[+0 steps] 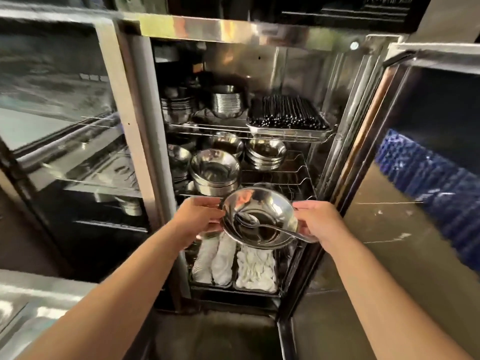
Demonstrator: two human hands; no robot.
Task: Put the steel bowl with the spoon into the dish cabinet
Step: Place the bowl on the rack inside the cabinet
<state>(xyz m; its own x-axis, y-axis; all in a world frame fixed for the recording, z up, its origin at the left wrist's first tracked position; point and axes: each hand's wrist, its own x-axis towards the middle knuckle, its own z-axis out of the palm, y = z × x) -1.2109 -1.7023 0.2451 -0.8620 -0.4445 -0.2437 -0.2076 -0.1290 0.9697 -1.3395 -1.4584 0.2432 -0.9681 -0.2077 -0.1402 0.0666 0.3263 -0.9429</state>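
I hold a shiny steel bowl [270, 203] in front of the open dish cabinet [306, 81], just outside the front edge of its middle wire shelf [293, 178]. A steel spoon [257, 222] lies inside the bowl, its handle sticking out over the right rim. My left hand [197, 219] grips the bowl's left rim and my right hand [319, 224] grips the right rim by the spoon handle. The bowl tilts slightly toward me.
Stacks of steel bowls [214, 170] fill the left and back of the middle shelf. The upper shelf holds more bowl stacks [226, 102] and a tray of dark chopsticks [288, 115]. White folded towels [254, 268] sit in trays below. The open cabinet door [415, 178] stands at right.
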